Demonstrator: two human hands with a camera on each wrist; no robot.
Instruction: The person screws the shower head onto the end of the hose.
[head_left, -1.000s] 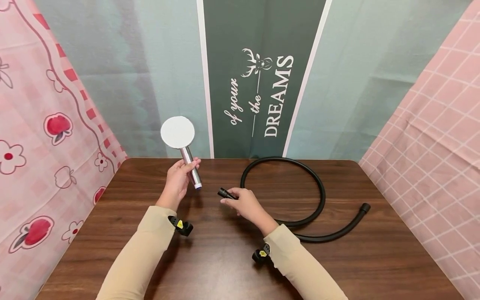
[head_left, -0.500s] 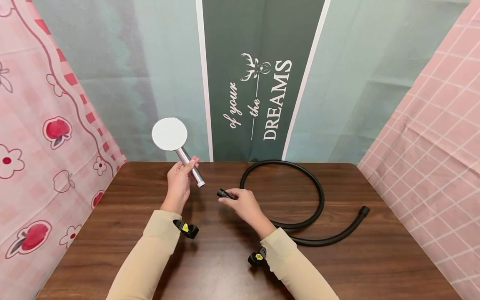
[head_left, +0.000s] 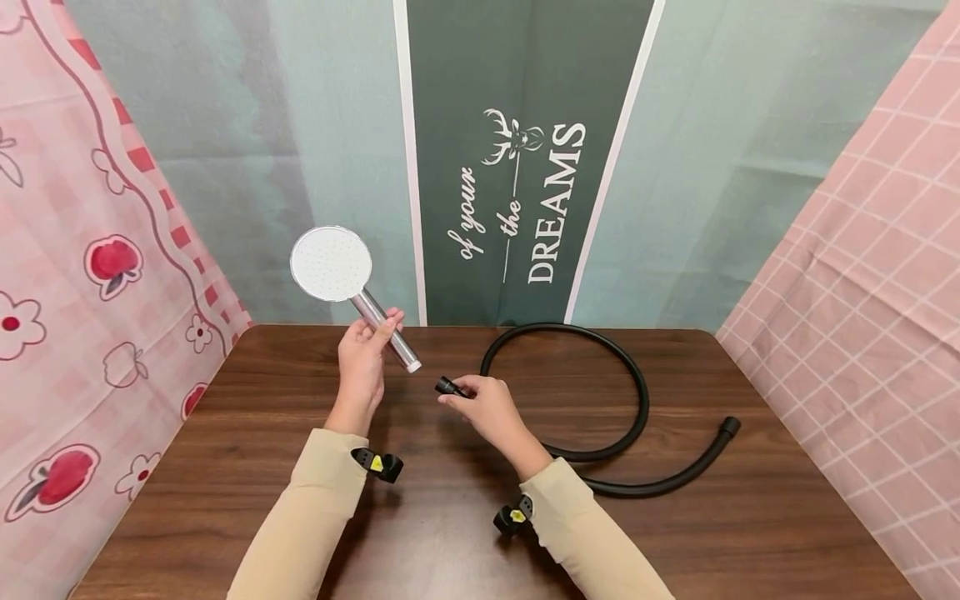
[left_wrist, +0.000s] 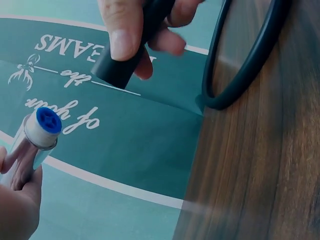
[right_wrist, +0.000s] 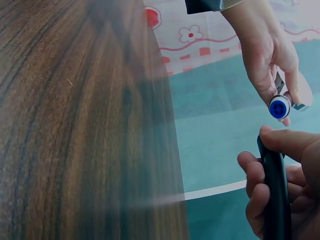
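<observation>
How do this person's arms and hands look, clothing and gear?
The left sleeve and right sleeve are plain beige and long. The left wrist camera and right wrist camera are small and black, each marked in yellow. The left hand and right hand wear no gloves.

You wear plain beige long sleeves, lightly creased. Take your left sleeve [head_left: 307, 508] as landmark: its cuff ends in a straight edge at your wrist. On that sleeve's right side, at the cuff, sits a black wrist camera [head_left: 389, 468], small and blocky, with a yellow patch [head_left: 377, 463] and a dark bracket [head_left: 362, 457] bearing tiny spots. Well to the right of your left sleeve, your right sleeve [head_left: 592, 533] matches in colour and carries a second black camera [head_left: 506, 522], likewise yellow-patched, on the side facing your left sleeve.
</observation>
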